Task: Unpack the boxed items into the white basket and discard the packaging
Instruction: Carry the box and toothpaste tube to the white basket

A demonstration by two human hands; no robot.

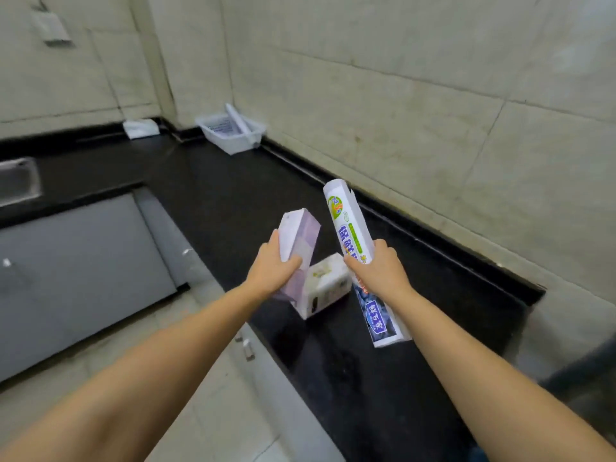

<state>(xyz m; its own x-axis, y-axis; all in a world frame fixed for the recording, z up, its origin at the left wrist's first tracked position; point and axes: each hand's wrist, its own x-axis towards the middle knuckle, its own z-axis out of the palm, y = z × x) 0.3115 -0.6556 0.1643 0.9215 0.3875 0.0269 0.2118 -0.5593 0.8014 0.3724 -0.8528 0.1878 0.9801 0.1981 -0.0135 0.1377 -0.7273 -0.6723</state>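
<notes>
My left hand (274, 269) grips a pale purple box (297, 245), held tilted above the black counter. My right hand (376, 268) holds a long white cling-film box (348, 228) with green and blue print around its middle, its far end pointing up and away. Under and between the hands a squat white box (325, 284) with a picture on its side lies on the counter. The white basket (230, 135) stands far off in the counter's back corner with a long white roll (237, 121) leaning in it.
The black counter (233, 195) runs along a tiled wall on the right. A white crumpled cloth or bag (140, 128) lies at the back left. A metal sink (18, 181) is at the far left. Grey cabinet fronts (76, 271) are below the counter edge.
</notes>
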